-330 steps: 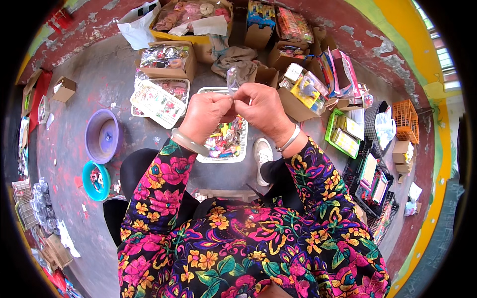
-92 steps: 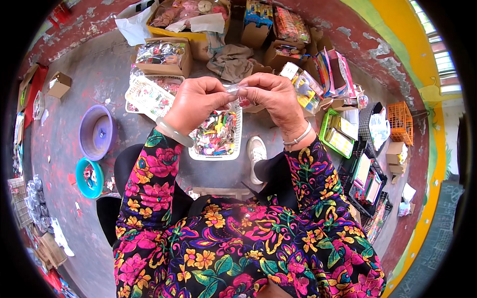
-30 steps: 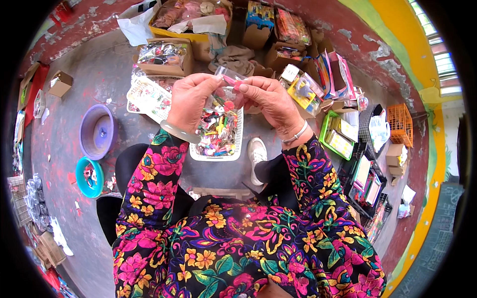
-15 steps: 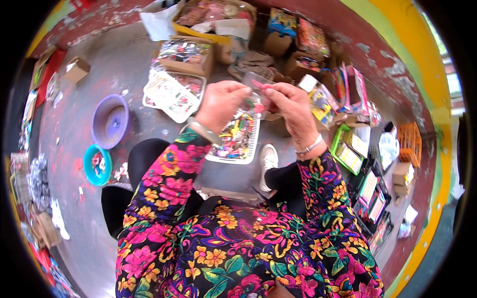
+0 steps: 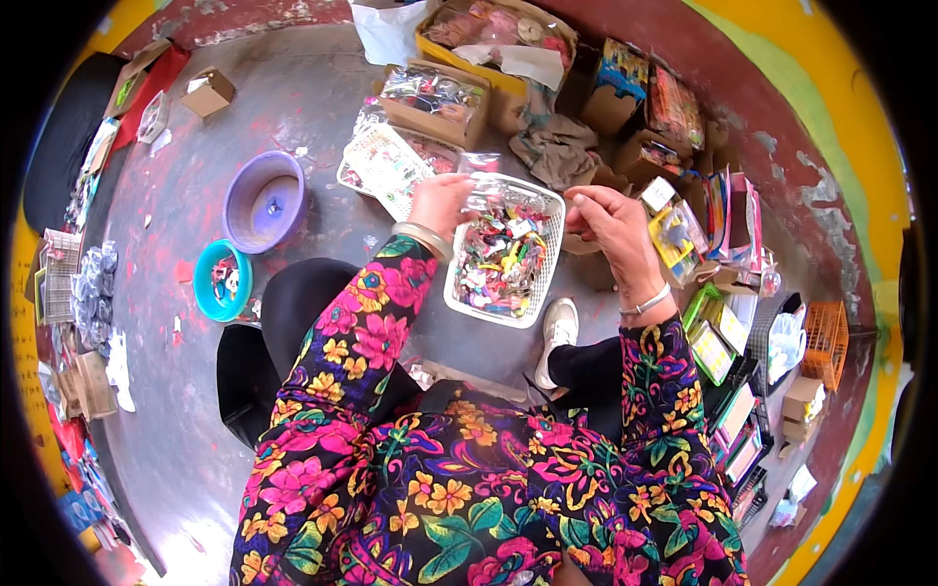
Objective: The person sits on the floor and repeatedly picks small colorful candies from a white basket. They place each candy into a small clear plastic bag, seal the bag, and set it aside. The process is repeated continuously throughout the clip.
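My left hand point(image 5: 440, 202) is closed on a clear plastic bag point(image 5: 481, 189), which hangs over the far left corner of a white basket point(image 5: 451, 293). Small colourful trinkets point(image 5: 508, 256) fill the basket on the floor in front of me. My right hand point(image 5: 614, 230) is beside the basket's far right rim, apart from the left hand. Its fingers are curled together at the tips; whether anything small is between them is hidden.
A second white basket with printed cards point(image 5: 379, 166) and a cardboard box of packets point(image 5: 435, 103) stand beyond. Purple point(image 5: 234, 220) and teal basins point(image 5: 203, 293) are on the left. Boxes, a green tray point(image 5: 705, 337) and an orange crate point(image 5: 827, 342) line the right.
My hands have moved apart; the right one no longer touches the clear bag, which stays in the left. The pink piece seen between them is out of sight. The view has shifted left.
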`<state>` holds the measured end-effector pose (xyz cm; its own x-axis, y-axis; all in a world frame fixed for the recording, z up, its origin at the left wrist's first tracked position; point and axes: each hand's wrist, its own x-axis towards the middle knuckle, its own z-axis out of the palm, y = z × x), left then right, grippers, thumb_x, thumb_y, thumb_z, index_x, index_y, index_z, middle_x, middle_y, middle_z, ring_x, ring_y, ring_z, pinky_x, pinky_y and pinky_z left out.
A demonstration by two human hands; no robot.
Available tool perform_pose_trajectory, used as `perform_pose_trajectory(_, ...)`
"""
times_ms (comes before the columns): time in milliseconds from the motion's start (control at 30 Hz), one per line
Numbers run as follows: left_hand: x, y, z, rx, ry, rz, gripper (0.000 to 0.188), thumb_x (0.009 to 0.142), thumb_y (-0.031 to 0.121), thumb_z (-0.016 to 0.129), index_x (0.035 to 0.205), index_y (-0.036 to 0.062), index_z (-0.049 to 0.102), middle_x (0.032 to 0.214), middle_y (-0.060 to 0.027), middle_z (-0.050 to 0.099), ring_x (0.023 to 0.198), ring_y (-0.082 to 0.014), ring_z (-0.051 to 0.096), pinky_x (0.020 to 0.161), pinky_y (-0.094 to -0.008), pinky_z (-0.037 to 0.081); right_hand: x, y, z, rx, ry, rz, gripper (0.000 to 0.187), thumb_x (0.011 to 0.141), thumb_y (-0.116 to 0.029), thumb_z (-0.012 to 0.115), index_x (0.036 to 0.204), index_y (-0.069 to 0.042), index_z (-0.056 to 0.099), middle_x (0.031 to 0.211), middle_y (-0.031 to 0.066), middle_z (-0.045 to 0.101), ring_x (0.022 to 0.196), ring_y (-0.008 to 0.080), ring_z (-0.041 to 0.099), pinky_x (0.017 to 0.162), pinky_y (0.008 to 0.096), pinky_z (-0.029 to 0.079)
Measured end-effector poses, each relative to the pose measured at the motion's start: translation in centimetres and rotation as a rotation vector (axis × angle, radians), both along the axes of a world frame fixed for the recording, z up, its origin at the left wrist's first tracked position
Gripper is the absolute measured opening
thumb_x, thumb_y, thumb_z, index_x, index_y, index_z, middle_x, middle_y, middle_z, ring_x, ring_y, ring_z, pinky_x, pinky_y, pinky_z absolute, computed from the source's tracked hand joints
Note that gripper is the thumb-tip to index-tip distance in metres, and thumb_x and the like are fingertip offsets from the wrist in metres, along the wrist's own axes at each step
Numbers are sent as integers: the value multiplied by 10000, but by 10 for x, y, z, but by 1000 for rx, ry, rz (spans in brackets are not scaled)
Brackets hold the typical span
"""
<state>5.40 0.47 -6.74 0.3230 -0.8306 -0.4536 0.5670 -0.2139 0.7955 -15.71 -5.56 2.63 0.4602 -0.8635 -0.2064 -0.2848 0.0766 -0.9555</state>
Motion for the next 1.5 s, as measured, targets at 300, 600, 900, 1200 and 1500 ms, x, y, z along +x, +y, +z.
perform_pose_trajectory(300,80,-7,-189,164,22,395,105,790,72,537,703,40,588,545,-78,526,474,-197,521,467,-269,427,-6,-11,-9,-17,25,50,214,860,-197,535,947,-30,637,709,-13,611,620,40,540,549,171,402)
perform_pose_trajectory(600,95,9,-253,439,257,595,206,872,121,452,1003,-28,508,836,-125,585,604,-195,563,479,-277,460,-9,-10,-5,-45,43,55,222,854,-196,534,948,-23,639,711,0,617,634,49,558,569,179,431)
perform_pose_trajectory(900,37,-36,-131,121,187,338,303,900,210,424,1094,-14,491,1010,-125,603,801,-202,587,604,-253,444,-34,-7,25,-169,-78,-84,189,834,-114,542,910,32,635,715,34,626,648,69,572,580,195,457)
perform_pose_trajectory(1200,19,-4,91,-443,165,-222,216,892,194,490,989,23,579,983,-97,610,871,-163,570,699,-254,436,-215,26,-14,-167,30,-541,193,851,-157,551,944,-8,633,715,13,622,654,74,579,564,187,433)
perform_pose_trajectory(1500,14,12,78,-177,-18,-269,205,894,232,510,800,56,558,859,-81,627,771,-144,574,665,-245,431,-322,155,-151,246,229,-768,188,806,-57,547,972,-13,624,853,48,635,737,109,578,659,227,461)
